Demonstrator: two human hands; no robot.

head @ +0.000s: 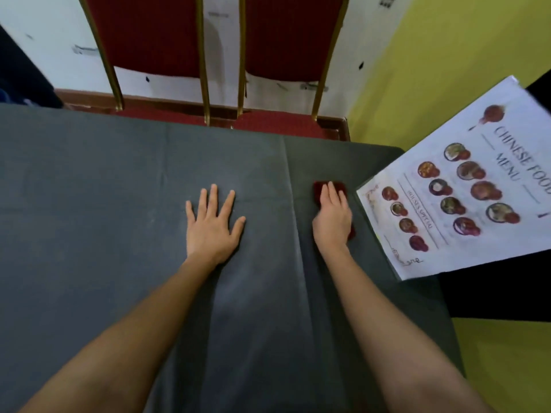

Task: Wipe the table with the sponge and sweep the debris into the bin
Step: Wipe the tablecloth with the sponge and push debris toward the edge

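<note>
A dark grey cloth covers the table (pixel 119 180). My left hand (pixel 213 225) lies flat on the cloth near the middle, fingers spread. My right hand (pixel 332 214) presses down with straight fingers on a dark red sponge (pixel 319 189) close to the table's right edge; most of the sponge is hidden under the hand. No bin and no debris show in this view.
A laminated Chinese food menu (pixel 465 186) overhangs the table's right edge beside the sponge. Two red chairs (pixel 155 37) with gold frames stand against the far edge. A yellow wall (pixel 432 55) rises at the right.
</note>
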